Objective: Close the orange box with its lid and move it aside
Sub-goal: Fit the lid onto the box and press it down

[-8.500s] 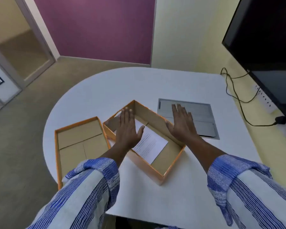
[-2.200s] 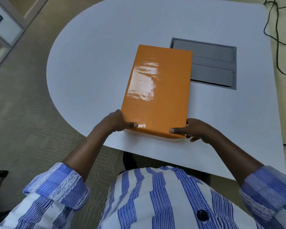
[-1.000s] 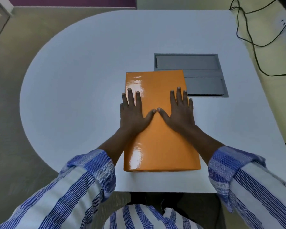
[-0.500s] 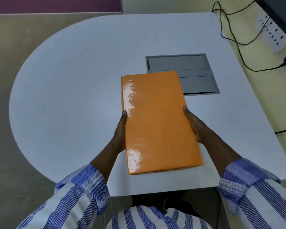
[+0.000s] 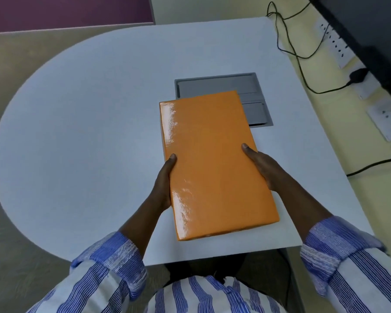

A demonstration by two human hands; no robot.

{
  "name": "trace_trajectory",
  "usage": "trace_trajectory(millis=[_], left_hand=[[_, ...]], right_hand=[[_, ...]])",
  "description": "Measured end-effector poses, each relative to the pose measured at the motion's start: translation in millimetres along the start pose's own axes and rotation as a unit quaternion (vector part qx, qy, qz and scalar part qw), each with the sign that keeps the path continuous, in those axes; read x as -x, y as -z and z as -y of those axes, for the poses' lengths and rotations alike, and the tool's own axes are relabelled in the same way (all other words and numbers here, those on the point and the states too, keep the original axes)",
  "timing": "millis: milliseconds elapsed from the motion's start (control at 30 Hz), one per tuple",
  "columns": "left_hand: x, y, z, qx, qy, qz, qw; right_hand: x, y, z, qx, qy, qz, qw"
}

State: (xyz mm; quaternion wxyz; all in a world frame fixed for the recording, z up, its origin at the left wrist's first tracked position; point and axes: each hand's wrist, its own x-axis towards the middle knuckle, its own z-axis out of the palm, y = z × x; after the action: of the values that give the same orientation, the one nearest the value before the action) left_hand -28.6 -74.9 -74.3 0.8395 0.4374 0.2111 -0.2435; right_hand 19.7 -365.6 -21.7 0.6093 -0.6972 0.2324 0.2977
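Lid: already on the orange box; no open seam shows along the top, so I judge the closing step done.
Left to do: the move aside; the box sits in the centre of the frame, slightly right, in front of the person, not yet off to one side.
Lifted or resting: cannot tell for certain; its near end reaches close to the near table edge and its far corner overlaps the grey panel.
Left hand: clamped on the box's left long side, thumb on top, other fingers hidden beneath or behind the edge.
Right hand: clamped on the right long side, thumb laid on the lid, remaining fingers out of sight.
Box surface: glossy orange wrap with a fine ribbed grain, bright glare streaks along the left edge; flat rectangular slab, crisp corners.
Table: matte pale grey-white top, rounded at the left of the frame, straight at the right.
Grey panel: recessed flat metal-looking hatch, upper centre.
Sleeves: blue-and-white striped woven cloth, cuffs rolled back.
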Motion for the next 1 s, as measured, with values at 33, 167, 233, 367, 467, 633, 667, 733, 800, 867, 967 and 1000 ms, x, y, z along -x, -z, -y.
trace_trajectory(millis=[33, 167, 233, 367, 467, 633, 667, 733, 800, 867, 967, 1000], left_hand=[[-4, -13, 7, -0.002, 0.002, 0.000, 1.000], [-24, -64, 33, -0.009, 0.012, 0.022, 1.000], [-34, -87, 46, -0.020, 0.016, 0.032, 0.999], [-49, -127, 70, -0.037, 0.024, 0.045, 0.998], [-57, -148, 85, -0.054, 0.029, 0.037, 0.997], [-64, -166, 101, -0.058, 0.036, 0.030, 0.997], [-64, -167, 102, -0.056, 0.035, 0.029, 0.997], [-64, -170, 103, -0.056, 0.030, 0.029, 0.998], [-64, -172, 102, -0.058, 0.025, 0.031, 0.998], [-64, -175, 102, -0.058, 0.018, 0.030, 0.998], [-63, -179, 103, -0.050, 0.007, 0.010, 0.999], [-63, -180, 104, -0.048, 0.003, 0.006, 0.999]], right_hand=[[3, 14, -1, 0.011, 0.005, -0.013, 1.000], [12, 72, -8, 0.036, 0.022, -0.055, 0.998], [15, 101, -15, 0.042, 0.026, -0.074, 0.996], [17, 148, -27, 0.053, 0.024, -0.096, 0.994], [14, 175, -36, 0.068, 0.016, -0.104, 0.992], [9, 196, -45, 0.101, 0.017, -0.105, 0.989], [7, 196, -45, 0.120, 0.020, -0.118, 0.986], [4, 192, -44, 0.196, 0.041, -0.176, 0.964], [3, 181, -41, 0.309, 0.114, -0.264, 0.906], [8, 158, -36, 0.379, 0.215, -0.298, 0.849], [14, 114, -34, 0.462, 0.319, -0.242, 0.791], [14, 101, -36, 0.490, 0.328, -0.215, 0.779]])
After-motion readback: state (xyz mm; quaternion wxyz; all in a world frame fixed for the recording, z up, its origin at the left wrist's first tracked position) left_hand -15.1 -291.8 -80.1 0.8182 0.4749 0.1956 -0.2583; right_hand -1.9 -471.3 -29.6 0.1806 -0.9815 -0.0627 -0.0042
